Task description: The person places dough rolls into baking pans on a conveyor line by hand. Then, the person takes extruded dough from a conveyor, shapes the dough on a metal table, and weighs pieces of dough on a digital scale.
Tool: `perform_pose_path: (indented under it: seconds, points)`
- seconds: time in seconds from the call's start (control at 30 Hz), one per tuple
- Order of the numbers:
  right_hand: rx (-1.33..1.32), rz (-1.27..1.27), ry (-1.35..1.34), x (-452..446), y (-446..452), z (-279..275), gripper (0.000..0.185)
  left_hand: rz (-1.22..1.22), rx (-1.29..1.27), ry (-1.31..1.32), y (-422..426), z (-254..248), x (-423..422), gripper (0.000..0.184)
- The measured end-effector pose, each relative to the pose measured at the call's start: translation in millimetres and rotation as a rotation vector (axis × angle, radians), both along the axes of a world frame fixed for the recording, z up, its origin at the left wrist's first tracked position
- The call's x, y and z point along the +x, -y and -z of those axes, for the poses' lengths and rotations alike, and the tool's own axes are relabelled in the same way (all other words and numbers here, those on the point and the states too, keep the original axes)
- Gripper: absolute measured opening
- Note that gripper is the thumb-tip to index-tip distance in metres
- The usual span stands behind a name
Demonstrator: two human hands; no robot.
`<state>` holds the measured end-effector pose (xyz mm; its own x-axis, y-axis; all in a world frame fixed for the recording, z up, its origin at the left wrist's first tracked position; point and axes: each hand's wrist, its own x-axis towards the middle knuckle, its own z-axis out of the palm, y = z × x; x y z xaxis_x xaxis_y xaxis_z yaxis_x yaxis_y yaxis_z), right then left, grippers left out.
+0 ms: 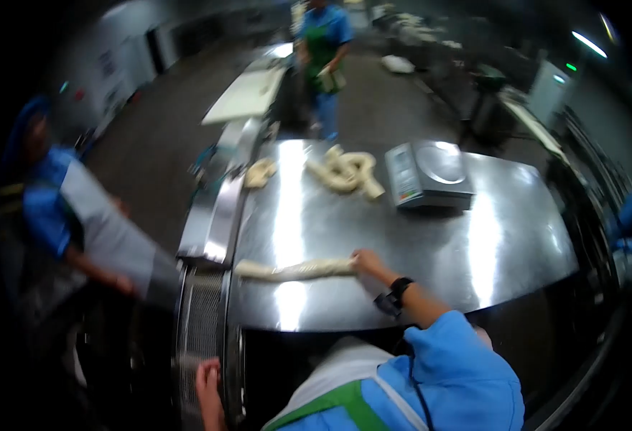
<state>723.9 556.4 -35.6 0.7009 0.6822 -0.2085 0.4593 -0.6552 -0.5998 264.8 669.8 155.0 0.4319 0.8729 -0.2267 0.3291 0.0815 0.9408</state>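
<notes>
A long pale roll of dough (298, 270) lies crosswise on the steel table (330, 230), near its front left part. Its right end is pinched in my right hand (364, 261), which wears a dark watch on the wrist. My left hand (208, 377) hangs over the narrow mesh conveyor (202, 309) at the lower left. Its fingers are loosely curled and slightly apart, with nothing visible in them; the view is blurred there. Farther back on the table sit looped dough strips (348, 172) and a smaller lump of dough (260, 173).
A weighing scale (431, 174) stands on the table's back right. Along the left edge runs a steel machine part (212, 223), with a pale belt (244, 97) beyond. One co-worker (79, 208) stands at left; another (323, 54) stands behind the table.
</notes>
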Motion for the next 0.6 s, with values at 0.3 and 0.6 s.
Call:
perform_pose_path:
  seconds: [0.3,0.6]
  points:
    - [0.007,-0.357,0.402,-54.0,-17.3,-45.7,0.032,-0.161,0.042,0.074,48.5,-5.6,-54.3,0.018]
    - [-0.18,-0.448,0.488,-90.3,-65.2,-60.7,0.039,-0.298,0.087,0.038,70.9,-5.3,-68.9,0.018]
